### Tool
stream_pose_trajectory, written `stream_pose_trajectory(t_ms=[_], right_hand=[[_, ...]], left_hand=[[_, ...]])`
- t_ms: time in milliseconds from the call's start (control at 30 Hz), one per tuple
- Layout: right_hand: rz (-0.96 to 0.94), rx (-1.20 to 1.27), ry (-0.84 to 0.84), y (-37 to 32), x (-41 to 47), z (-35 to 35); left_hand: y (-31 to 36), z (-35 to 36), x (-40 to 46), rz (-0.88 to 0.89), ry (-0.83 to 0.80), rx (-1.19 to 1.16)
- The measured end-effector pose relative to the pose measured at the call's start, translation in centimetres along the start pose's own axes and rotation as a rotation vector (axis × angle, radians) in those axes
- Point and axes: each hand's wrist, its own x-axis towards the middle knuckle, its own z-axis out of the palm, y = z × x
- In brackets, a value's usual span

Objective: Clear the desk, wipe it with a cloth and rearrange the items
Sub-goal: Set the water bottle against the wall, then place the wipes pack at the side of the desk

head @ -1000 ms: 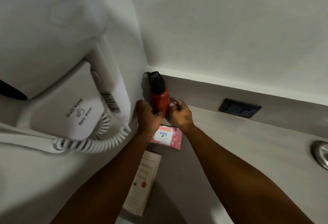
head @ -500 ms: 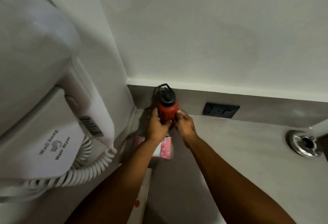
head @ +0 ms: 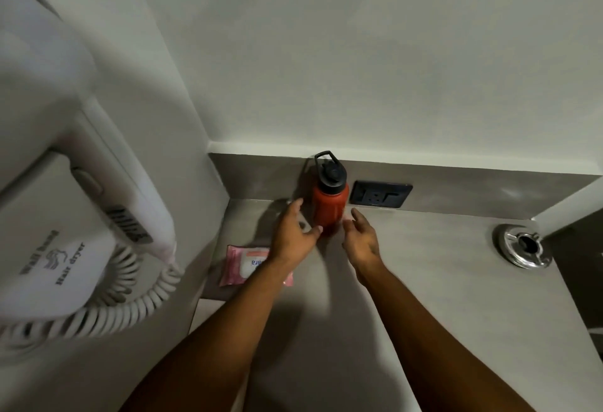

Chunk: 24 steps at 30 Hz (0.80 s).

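Grey desk (head: pixel 424 297) tucked into a white-walled corner, wall hair dryer (head: pixel 81 215) hanging on the left, dark socket (head: pixel 381 194) on the back strip and a metal ashtray (head: pixel 523 246) over to the right. Red bottle (head: pixel 329 204) is standing upright against the back, just left of the socket. Left hand (head: pixel 292 235) and right hand (head: pixel 362 237) sit either side of its base, fingers relaxed and spread, gripping nothing; the left thumb is about touching the bottle. Pink wipes pack (head: pixel 244 264) lies flat under the left wrist.

Looks like the rearranging part to me. If so, I'd check the bottle stands steady and clear of the socket, then square up the wipes.

Half a second ago both hands were wrapped round the bottle; now they've let go and opened.
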Motion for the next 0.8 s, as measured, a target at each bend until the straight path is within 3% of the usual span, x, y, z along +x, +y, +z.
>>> stream_pose_trajectory(t_ms=[67, 200, 300, 433, 600, 800], right_hand=[[-0.113, -0.224, -0.012, 1.4, -2.3, -0.1], [-0.491, -0.721, -0.347, 2.3, -4.4, 3.1], [-0.665, -0.994, -0.517, 1.9, -2.7, 7.1], [-0.628, -1.112, -0.658, 2.2, -1.2, 8.9], [-0.624, -1.056, -0.561, 3.5, -1.7, 4.7], [-0.506, -1.002, -0.253, 7.2, -4.0, -9.6]], left_hand=[[-1.5, -4.1, -0.7, 0.062, -0.016, 0.232], [-4.9, -11.4, -2.8, 0.014, -0.202, 0.737], [-5.9, -12.2, -3.6, -0.012, -0.292, 0.818], [-6.3, -11.2, -3.5, 0.058, -0.224, 0.852], [-4.7, -8.5, -3.4, 0.163, -0.317, 0.914], [1.5, 3.3, -4.0, 0.43, -0.554, 0.992]])
